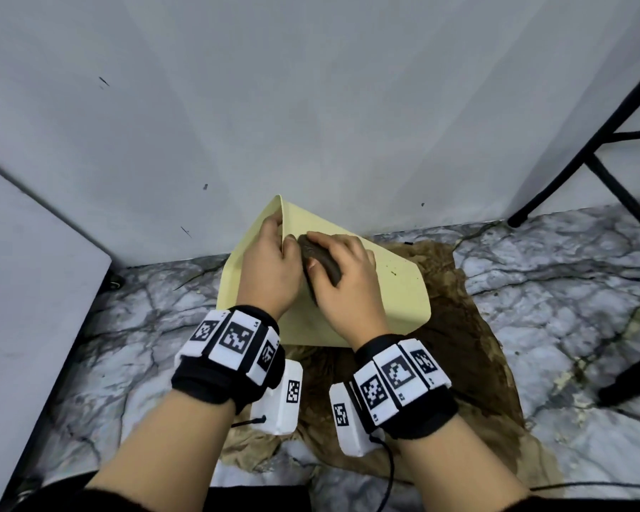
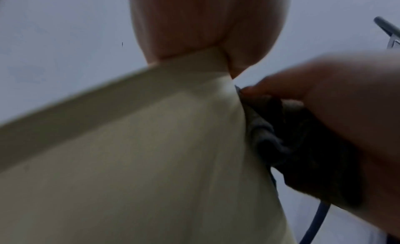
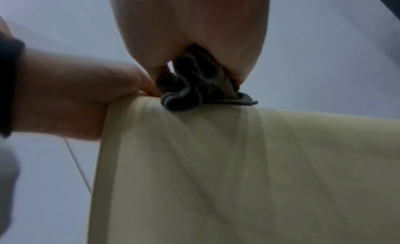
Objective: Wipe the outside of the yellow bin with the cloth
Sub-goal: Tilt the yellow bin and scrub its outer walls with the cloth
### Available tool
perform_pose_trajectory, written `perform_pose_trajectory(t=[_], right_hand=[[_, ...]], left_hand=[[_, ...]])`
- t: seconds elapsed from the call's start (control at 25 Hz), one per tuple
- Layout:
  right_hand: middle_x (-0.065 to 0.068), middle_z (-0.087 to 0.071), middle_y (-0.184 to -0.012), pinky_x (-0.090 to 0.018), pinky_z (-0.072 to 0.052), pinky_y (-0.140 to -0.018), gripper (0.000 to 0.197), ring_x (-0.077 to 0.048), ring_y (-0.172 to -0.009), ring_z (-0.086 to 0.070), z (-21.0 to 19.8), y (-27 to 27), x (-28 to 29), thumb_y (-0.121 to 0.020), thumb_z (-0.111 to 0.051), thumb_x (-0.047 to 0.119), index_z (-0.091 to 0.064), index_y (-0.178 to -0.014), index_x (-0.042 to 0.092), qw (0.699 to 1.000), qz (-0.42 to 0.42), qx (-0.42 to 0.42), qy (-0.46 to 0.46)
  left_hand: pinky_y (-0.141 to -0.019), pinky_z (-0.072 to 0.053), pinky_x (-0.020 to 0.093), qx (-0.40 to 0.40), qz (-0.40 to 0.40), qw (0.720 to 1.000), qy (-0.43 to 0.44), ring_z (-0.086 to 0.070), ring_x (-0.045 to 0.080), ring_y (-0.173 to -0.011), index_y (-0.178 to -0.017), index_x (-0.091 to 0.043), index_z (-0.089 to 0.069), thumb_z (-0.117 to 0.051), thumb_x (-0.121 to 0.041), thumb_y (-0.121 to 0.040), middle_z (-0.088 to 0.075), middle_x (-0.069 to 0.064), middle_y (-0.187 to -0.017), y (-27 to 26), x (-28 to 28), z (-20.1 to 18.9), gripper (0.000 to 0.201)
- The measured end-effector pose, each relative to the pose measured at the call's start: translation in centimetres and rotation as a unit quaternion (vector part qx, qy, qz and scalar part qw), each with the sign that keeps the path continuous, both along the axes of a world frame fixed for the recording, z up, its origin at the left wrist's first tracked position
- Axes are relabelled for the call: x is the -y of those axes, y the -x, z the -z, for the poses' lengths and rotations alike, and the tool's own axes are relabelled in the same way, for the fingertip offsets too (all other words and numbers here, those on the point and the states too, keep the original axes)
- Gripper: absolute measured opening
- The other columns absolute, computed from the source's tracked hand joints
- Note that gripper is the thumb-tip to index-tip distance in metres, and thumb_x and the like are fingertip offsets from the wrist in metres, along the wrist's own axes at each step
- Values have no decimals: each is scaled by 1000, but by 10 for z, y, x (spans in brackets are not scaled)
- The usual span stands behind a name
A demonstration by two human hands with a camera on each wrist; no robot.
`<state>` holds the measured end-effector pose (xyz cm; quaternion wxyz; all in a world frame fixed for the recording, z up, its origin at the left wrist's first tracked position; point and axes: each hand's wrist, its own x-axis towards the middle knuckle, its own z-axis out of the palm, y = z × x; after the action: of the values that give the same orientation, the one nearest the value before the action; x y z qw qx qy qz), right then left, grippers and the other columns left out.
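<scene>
A pale yellow bin lies tipped on its side on a brown mat, its open rim turned left. My left hand grips the upper rim, fingers inside and thumb on the outer wall. A bunched dark grey cloth is held in my right hand and pressed against the bin's outer wall just right of the left thumb. In the right wrist view the cloth sits on the bin's top edge. The left wrist view shows the cloth under the right hand.
The bin rests on a crumpled brown mat over a marble-patterned floor. A grey wall stands close behind. Black metal legs rise at the right. A white panel stands at the left.
</scene>
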<state>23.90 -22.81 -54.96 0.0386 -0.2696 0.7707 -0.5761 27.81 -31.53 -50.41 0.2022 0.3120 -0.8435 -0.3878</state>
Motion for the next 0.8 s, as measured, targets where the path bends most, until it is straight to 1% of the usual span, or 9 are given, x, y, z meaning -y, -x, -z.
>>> perform_pose_trajectory(t=[0.08,0.16,0.28,0.36,0.44,0.56,0.68,0.72,0.8], right_hand=[[-4,-57,-114,-21,-30,-93,36,-22,-108,-43,5,0,-1,-82,-50,24,-59,-117,25,1000,8,-2,5],[-4,-56,-114,-20,-29,-92,33,-24,-110,-42,10,4,-4,-85,-53,19,-59,-117,25,1000,18,13,4],[-4,-55,-115,-17,-25,-91,32,-23,-111,-40,25,12,-15,-87,-53,17,-59,-117,25,998,47,46,-10],[-5,-54,-117,-14,-23,-89,32,-23,-112,-39,38,20,-25,-88,-52,17,-58,-118,25,994,75,71,-22],[-6,-53,-121,-13,-21,-89,32,-25,-116,-38,52,30,-36,-88,-50,18,-58,-118,25,989,100,99,-40],[-8,-50,-127,-21,-23,-99,32,-28,-121,-37,68,46,-54,-89,-48,19,-57,-120,25,978,136,141,-67],[-11,-47,-130,-31,-26,-106,33,-33,-123,-37,88,57,-71,-90,-47,22,-56,-122,25,963,172,189,-89],[-12,-47,-130,-34,-27,-107,33,-34,-123,-38,92,60,-75,-90,-47,23,-55,-122,25,958,184,201,-90],[-12,-46,-131,-37,-28,-108,33,-35,-123,-38,94,61,-77,-90,-48,24,-55,-123,24,950,205,220,-86]], left_hand=[[-81,-40,28,4,4,1000,3,-57,30,-106,-127,-13,-42,-37,-12,-91,-63,16,-115,0,-1,1,36],[-81,-41,30,6,6,1000,4,-57,32,-103,-127,-13,-42,-36,-13,-91,-64,16,-113,1,1,2,37],[-74,-38,30,9,0,1000,12,-58,33,-97,-128,-14,-42,-36,-13,-90,-65,18,-108,2,6,6,38],[-67,-33,26,13,0,1000,17,-56,29,-88,-128,-14,-42,-36,-13,-90,-66,16,-103,2,8,8,38],[-63,-30,24,11,0,1000,11,-51,23,-80,-128,-15,-42,-36,-13,-90,-64,12,-94,3,9,9,38],[-58,-27,24,4,1,1000,11,-49,21,-75,-128,-15,-43,-36,-12,-90,-58,5,-82,4,10,9,38],[-57,-27,24,3,4,1000,15,-48,20,-72,-128,-15,-43,-36,-12,-90,-55,1,-73,6,7,9,38],[-57,-28,23,3,8,1000,14,-49,20,-72,-128,-15,-43,-36,-13,-90,-55,0,-72,7,5,8,39],[-58,-29,23,-1,11,1000,12,-50,21,-73,-128,-15,-44,-36,-12,-91,-57,2,-76,8,3,8,39]])
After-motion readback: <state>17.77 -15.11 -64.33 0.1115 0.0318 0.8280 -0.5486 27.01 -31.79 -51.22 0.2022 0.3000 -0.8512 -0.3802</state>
